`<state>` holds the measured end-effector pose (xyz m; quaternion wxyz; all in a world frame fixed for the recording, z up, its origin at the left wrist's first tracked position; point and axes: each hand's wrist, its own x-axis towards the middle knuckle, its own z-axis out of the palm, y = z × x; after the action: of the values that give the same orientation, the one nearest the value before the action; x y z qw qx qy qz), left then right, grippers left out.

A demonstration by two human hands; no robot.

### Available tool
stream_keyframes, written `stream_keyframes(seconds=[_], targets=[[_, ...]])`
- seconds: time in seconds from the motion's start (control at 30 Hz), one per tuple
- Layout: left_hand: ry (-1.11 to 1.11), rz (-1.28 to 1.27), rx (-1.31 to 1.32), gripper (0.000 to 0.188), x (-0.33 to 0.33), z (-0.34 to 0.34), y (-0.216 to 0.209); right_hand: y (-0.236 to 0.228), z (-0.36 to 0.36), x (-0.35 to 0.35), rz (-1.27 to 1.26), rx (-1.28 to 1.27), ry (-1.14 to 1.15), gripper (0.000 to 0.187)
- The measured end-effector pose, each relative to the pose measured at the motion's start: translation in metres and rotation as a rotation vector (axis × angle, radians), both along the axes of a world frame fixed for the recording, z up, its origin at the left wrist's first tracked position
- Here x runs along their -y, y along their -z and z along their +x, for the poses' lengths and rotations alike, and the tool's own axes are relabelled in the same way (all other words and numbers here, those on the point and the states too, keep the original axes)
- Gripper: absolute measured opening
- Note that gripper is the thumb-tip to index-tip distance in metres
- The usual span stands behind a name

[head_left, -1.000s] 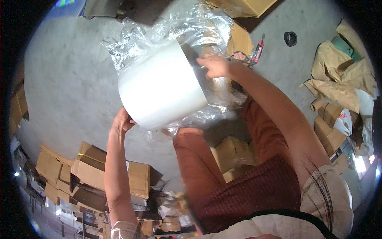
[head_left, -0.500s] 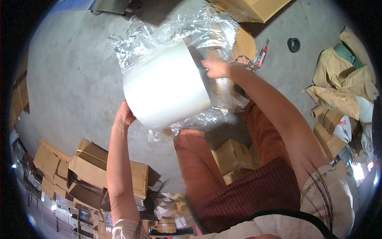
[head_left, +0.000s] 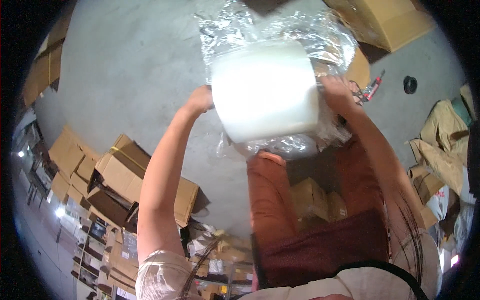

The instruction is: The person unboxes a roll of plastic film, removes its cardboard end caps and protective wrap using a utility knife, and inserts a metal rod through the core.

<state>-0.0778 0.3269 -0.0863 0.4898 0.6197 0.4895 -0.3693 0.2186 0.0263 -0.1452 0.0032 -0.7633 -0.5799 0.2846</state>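
Observation:
A large white, shiny roll of film (head_left: 265,90) is between my hands, above crumpled clear plastic wrap (head_left: 320,35). My left hand (head_left: 201,99) grips the roll's left end; its fingertips are hidden behind the edge. At the right end, my right hand (head_left: 340,92) is closed around the end of the roll, near its core. Just beyond that hand lie a red utility knife (head_left: 372,89) and a dark looped thing that looks like scissor handles (head_left: 356,91), partly covered by my hand.
A black tape-like ring (head_left: 410,84) lies on the grey floor at right. An open cardboard box (head_left: 385,25) stands at the far right. Flattened cartons (head_left: 125,167) are at left, brown paper sacks (head_left: 442,132) at right. A small carton (head_left: 310,200) sits between my legs.
The roll has turned from tilted to nearly level, with my left hand raised along its left end. The whole view has shifted, so the floor things appear farther right.

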Motion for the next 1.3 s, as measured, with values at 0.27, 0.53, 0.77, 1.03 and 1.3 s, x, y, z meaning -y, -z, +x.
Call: stream_keyframes(seconds=[0.27,0.53,0.77,1.03,1.3], targets=[[0.759,0.332,0.286,0.04,-0.013,-0.058,0.016,-0.011,-0.015,-0.058,-0.334,0.0,0.02,0.023],[0.821,0.371,0.415,0.036,-0.004,-0.024,0.019,0.001,-0.005,-0.035,-0.238,0.05,0.081,0.024],[0.467,0.613,0.463,0.045,0.045,-0.048,-0.002,-0.008,-0.009,-0.039,-0.225,0.094,0.034,0.038],[0.456,0.629,0.392,0.052,0.045,-0.047,-0.006,-0.008,-0.013,-0.045,-0.296,0.064,0.085,0.04],[0.719,0.629,0.28,0.049,0.039,-0.033,-0.013,0.011,0.004,-0.031,-0.307,0.066,0.086,0.023]])
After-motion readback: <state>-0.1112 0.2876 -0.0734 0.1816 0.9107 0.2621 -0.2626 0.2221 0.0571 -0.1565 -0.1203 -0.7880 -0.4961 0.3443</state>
